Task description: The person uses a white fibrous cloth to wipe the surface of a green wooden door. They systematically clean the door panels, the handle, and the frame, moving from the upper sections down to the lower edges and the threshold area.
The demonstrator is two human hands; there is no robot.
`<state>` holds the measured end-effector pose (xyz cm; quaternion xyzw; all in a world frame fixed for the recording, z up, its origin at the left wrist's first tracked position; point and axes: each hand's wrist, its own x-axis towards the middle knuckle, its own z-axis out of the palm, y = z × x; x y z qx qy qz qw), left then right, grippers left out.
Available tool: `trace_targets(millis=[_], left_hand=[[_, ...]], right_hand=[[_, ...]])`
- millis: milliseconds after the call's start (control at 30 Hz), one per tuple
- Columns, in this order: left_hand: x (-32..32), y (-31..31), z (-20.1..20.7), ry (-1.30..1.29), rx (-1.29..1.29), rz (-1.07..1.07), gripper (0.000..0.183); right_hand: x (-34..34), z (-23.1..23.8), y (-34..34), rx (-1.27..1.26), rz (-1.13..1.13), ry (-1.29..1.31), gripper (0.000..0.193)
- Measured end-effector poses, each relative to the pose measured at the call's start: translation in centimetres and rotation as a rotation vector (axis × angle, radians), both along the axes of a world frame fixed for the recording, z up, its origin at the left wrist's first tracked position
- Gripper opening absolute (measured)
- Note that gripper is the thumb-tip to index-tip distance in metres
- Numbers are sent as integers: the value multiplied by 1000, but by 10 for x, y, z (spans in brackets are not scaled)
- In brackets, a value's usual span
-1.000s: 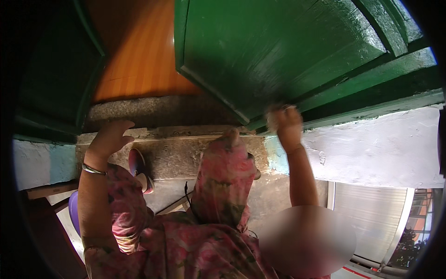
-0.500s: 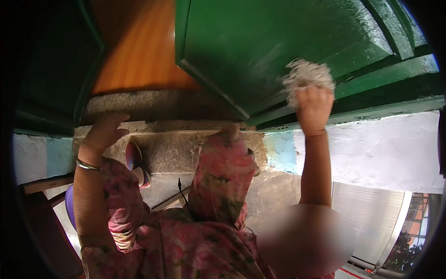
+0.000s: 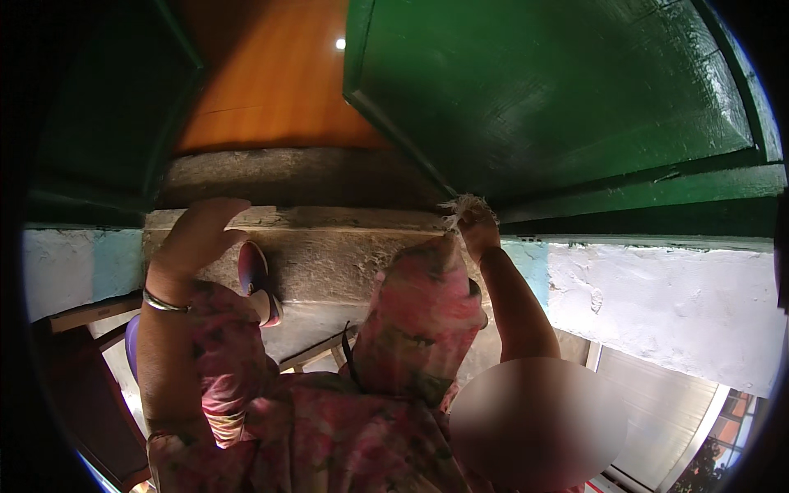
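A pale, shaggy, fringed cloth is bunched in my right hand, its fingers closed round it. The cloth sits at the lower left corner of the glossy green door panel, close to the right end of the worn sill. How firmly it touches the wood I cannot tell. My left hand is empty, held over my left knee near the sill, its thumb apart from the fingers. A metal bangle circles that wrist.
Another green door panel stands at the left. Orange striped floor lies beyond the raised step. White-and-blue walls flank the doorway. My shoe rests by the step, with a wooden stool under me.
My right hand has moved with the cloth from the door panel's lower part down and left to its corner by the sill. My left hand stays nearly where it was.
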<state>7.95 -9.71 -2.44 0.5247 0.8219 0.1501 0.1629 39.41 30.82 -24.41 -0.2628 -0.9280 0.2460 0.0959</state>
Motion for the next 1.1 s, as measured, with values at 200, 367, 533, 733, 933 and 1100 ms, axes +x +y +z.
trace_targets(millis=[200,367,533,733,933,1100], left_hand=[[-1,-4,1,24,-29,10,42],[-3,-16,-9,31,3,25,43],[-3,-18,-4,10,-5,43,43],[-4,-8,3,-28,-45,60,43],[-3,-6,-1,11,-70,39,43],[-9,-13,-14,-75,-43,89,44]], right_hand=[[8,40,5,858,340,-471,16],[9,170,-14,943,176,-324,25],[24,208,-3,368,72,68,41],[45,48,-10,-517,12,406,49],[56,-1,-61,-1058,-281,223,54],[59,176,-20,-151,-146,533,52]])
